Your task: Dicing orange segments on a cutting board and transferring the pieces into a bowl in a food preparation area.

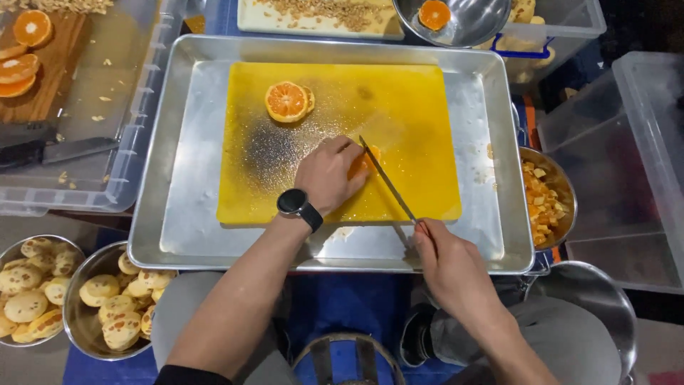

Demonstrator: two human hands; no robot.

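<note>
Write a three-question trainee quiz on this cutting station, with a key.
1. True or false: the left hand presses an orange piece onto the yellow cutting board.
2. What does the right hand hold? A) a spoon B) a knife C) tongs
3. Fill in: the cutting board lies inside a metal ____.

Key: 1 true; 2 B; 3 tray.

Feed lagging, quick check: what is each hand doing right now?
Left hand: closed over an orange piece, pressing it to the cutting board.
Right hand: gripping a knife.
</note>
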